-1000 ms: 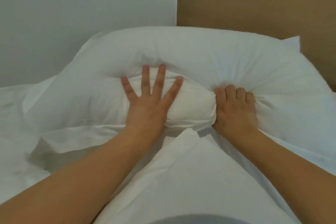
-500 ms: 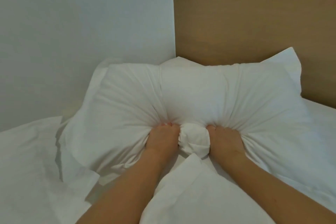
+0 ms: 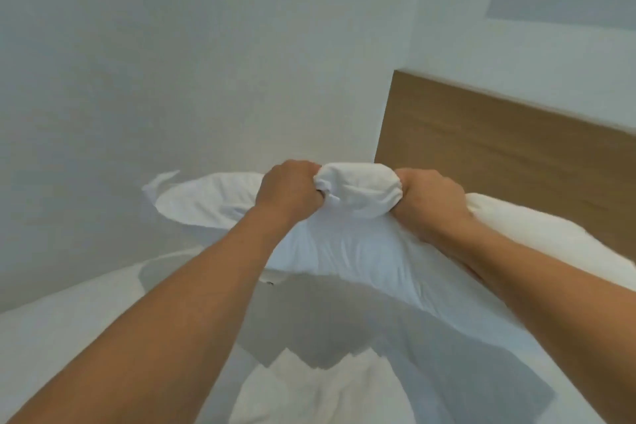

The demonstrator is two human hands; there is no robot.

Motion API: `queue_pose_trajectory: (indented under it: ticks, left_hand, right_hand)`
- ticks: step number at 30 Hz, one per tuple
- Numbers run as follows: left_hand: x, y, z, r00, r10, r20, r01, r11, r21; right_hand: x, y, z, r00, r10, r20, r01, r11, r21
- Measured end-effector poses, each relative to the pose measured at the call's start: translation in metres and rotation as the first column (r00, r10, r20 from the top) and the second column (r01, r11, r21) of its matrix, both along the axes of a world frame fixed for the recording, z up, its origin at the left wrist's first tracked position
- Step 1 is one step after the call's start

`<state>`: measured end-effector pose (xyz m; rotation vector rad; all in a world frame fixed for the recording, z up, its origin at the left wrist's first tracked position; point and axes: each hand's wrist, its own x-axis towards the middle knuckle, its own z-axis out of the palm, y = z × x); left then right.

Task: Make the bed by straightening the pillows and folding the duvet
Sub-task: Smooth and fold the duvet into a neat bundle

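- Left of my hands: plain wall, and a loose corner of the pillow (image 3: 344,244) case poking out that way; the pillow's not flat or squared yet.
- My left hand (image 3: 289,191) is fisted tight on a bunch of the pillow's near edge, fingers curled into the fabric.
- Between my hands: a fat roll of pillow squeezed up, so both grips are on the same edge, close together.
- My right hand (image 3: 430,203) grips the same way, clenched on the pillow just beside that roll.
- The pillow hangs off my hands, lifted clear above the bed (image 3: 69,337), its shadow on the sheet below.
- Right of my hands: wooden headboard (image 3: 499,155), rest of the pillow sagging toward it.
- Below my hands: a second pillow (image 3: 327,385), rumpled, not placed, I'd say.
- Progress, my read: early. First pillow mid-fluff and not set down, other pillow untouched, duvet fold not started; can't pick out the duvet for sure.
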<state>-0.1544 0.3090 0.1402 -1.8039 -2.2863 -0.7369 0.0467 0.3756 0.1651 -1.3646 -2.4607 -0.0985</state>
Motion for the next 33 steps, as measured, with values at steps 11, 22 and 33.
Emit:
queue_pose_trajectory:
  ticks: [11, 22, 33]
  left_hand:
    - [-0.120, -0.313, 0.023, 0.825, 0.523, -0.211, -0.394, 0.803, 0.447]
    - [-0.173, -0.416, -0.227, 0.850, 0.521, -0.076, -0.526, 0.831, -0.181]
    - [-0.066, -0.417, -0.169, 0.770, 0.633, -0.072, -0.636, 0.755, -0.162]
  right_hand:
    - [-0.194, -0.191, 0.033, 0.785, 0.618, -0.054, -0.563, 0.746, 0.355]
    - [-0.218, -0.314, -0.238, 0.763, 0.633, 0.130, -0.645, 0.756, 0.112]
    - [-0.064, -0.322, -0.206, 0.856, 0.489, 0.166, -0.481, 0.872, -0.088]
